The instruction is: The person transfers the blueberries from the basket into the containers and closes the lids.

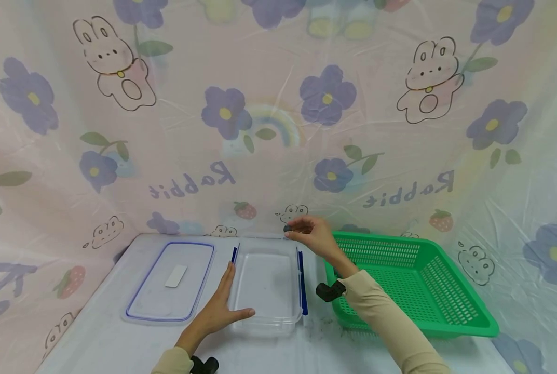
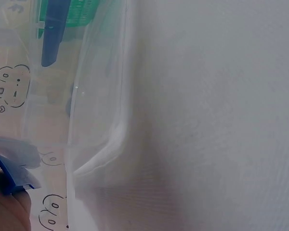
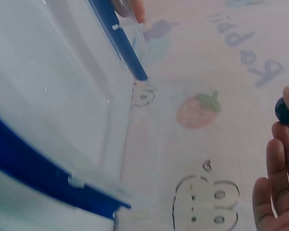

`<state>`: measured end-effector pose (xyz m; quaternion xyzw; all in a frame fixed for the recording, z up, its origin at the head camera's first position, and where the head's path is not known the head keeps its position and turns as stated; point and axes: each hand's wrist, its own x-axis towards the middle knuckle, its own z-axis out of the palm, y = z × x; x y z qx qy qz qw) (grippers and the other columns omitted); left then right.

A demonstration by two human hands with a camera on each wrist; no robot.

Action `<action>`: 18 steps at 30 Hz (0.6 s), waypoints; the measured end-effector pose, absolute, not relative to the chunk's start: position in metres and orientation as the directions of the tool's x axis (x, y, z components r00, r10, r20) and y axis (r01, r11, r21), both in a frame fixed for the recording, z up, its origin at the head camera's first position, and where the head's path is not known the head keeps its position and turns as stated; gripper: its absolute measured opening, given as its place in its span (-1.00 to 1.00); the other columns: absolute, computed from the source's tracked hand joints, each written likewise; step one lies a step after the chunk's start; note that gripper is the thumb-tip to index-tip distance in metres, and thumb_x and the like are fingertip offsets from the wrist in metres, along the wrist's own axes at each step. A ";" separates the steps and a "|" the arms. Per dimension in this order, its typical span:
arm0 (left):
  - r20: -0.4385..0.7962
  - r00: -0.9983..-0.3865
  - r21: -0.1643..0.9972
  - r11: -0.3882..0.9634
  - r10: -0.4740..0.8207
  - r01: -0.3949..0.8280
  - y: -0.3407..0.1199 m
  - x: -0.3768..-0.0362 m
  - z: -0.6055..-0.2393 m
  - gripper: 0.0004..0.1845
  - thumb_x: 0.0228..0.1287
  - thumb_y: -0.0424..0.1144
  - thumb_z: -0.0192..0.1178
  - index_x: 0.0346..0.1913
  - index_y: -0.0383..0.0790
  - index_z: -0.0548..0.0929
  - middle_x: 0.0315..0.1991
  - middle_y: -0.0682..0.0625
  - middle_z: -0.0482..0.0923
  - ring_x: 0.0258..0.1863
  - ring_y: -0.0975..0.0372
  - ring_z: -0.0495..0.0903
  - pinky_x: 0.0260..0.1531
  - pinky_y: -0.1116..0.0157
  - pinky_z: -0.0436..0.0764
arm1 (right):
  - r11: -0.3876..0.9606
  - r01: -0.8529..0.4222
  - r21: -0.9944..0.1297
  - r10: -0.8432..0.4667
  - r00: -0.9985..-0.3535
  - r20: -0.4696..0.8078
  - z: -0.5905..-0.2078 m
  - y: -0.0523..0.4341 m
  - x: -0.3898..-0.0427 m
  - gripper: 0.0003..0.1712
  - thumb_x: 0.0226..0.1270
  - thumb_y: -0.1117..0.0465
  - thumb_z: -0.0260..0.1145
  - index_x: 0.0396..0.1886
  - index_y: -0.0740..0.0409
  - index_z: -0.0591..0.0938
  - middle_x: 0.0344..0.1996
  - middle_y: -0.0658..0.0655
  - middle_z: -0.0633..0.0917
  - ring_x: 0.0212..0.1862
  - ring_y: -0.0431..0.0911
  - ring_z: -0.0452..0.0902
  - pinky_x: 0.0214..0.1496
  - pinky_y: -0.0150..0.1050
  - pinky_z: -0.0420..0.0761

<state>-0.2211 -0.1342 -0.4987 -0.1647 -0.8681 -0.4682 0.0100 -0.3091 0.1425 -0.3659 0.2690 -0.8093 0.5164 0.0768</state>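
Note:
My right hand (image 1: 317,240) pinches a small dark round ball (image 3: 282,111) between thumb and fingertips, raised near the far right corner of a clear plastic container (image 1: 265,321). The container has no lid on and nothing shows inside it. Blue side latches (image 1: 303,283) hang folded outward along its left and right sides. At its left side rests my left hand (image 1: 216,309), fingers straight and thumb spread out over the near left rim. In the left wrist view, fingers show beside a blue latch (image 2: 12,175).
A clear lid (image 1: 140,296) with a blue seal and a white label (image 1: 176,276) lies flat to the left. On the right stands a green perforated basket (image 1: 465,291). A printed curtain (image 1: 269,171) with rabbits and flowers hangs behind the white table (image 1: 96,337).

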 end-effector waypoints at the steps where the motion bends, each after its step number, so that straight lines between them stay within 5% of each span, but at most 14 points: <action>1: 0.170 -0.947 0.814 0.503 0.273 0.291 -0.134 -0.221 -0.499 0.30 -0.02 0.00 0.50 0.55 -0.23 -0.26 0.55 -0.14 -0.39 0.47 -0.12 -0.28 0.30 -0.26 -0.04 | 0.326 -0.516 -0.792 -0.359 -0.842 0.402 -0.368 0.139 -0.310 -0.71 0.21 0.22 0.45 -0.10 0.23 0.69 -0.26 0.09 0.72 -0.21 -0.03 0.62 -0.16 -0.23 0.62; 18: 0.203 -0.948 0.843 0.449 0.243 0.296 -0.133 -0.221 -0.504 0.27 -0.02 -0.05 0.51 0.56 -0.19 -0.22 0.56 -0.11 -0.35 0.47 -0.14 -0.22 0.26 -0.31 -0.02 | 0.248 -0.447 -0.859 -0.328 -0.873 0.360 -0.402 0.081 -0.322 -0.73 0.15 0.26 0.48 -0.16 0.27 0.69 -0.29 0.10 0.72 -0.24 -0.06 0.65 -0.17 -0.24 0.65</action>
